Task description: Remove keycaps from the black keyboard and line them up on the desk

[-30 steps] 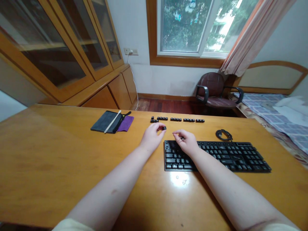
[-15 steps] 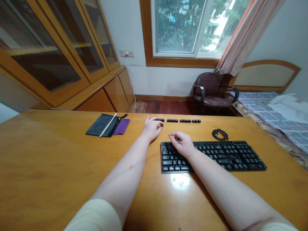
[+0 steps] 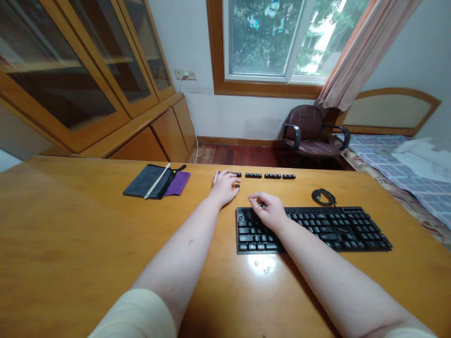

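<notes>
My left hand (image 3: 224,188) lies palm down on the desk with its fingers spread over the leftmost group of black keycaps (image 3: 238,174), partly hiding them. A single keycap (image 3: 237,186) sits at its thumb tip, apart from the row. My right hand (image 3: 269,211) is closed in a pinch over the upper left corner of a black keyboard (image 3: 331,230). Something small and dark shows inside the curled fingers, too hidden to name. More groups of keycaps (image 3: 273,176) stand in a line along the desk's far edge.
Left on the desk (image 3: 88,244) lie a dark zip pouch (image 3: 141,180), a pale thin stick (image 3: 157,180) and a purple cloth (image 3: 178,183). A coiled black cable (image 3: 323,197) rests behind the keyboard. Beyond the desk stand an office chair (image 3: 306,129) and a bed (image 3: 398,159).
My left thumb has moved slightly away from the fingers, and the single keycap sits a little nearer me. My right hand keeps its pinch in almost the same place.
</notes>
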Action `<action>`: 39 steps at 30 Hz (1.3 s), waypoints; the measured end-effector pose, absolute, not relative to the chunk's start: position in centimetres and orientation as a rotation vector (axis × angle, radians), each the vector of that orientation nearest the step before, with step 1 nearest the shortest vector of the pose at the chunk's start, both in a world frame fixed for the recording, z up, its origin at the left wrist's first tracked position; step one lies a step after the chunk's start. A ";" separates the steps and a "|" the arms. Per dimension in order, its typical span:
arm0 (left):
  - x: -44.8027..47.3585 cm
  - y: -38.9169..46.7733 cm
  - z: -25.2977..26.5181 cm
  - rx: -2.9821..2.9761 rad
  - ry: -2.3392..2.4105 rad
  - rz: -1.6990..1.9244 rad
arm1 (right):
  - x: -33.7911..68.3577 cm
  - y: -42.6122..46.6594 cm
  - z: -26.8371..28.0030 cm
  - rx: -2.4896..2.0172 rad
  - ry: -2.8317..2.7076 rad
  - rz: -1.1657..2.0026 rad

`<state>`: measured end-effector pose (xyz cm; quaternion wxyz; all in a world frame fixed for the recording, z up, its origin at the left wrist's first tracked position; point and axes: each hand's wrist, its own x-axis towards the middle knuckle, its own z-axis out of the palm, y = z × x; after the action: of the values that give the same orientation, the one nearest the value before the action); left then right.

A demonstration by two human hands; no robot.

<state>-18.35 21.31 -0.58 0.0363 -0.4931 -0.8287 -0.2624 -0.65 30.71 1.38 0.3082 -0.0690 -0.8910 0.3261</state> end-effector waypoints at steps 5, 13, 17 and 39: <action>-18.8 21.7 -1.0 -1.486 -2.512 -0.797 | -0.6 30.7 1.4 -0.191 -2.354 0.860; -19.9 22.2 -1.7 -1.223 -2.570 -0.889 | -0.6 30.7 1.2 -0.192 -2.352 0.869; -19.9 22.2 -1.8 -1.153 -2.579 -0.904 | -0.6 30.8 1.2 -0.192 -2.349 0.868; -20.0 22.0 -1.6 -1.047 -2.638 -0.849 | -0.7 30.6 1.3 -0.204 -2.356 0.896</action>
<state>-20.00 22.03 -1.58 0.0893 -0.3520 -0.8870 -0.2853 -0.70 30.63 1.25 0.3018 -0.0768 -0.8883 0.3377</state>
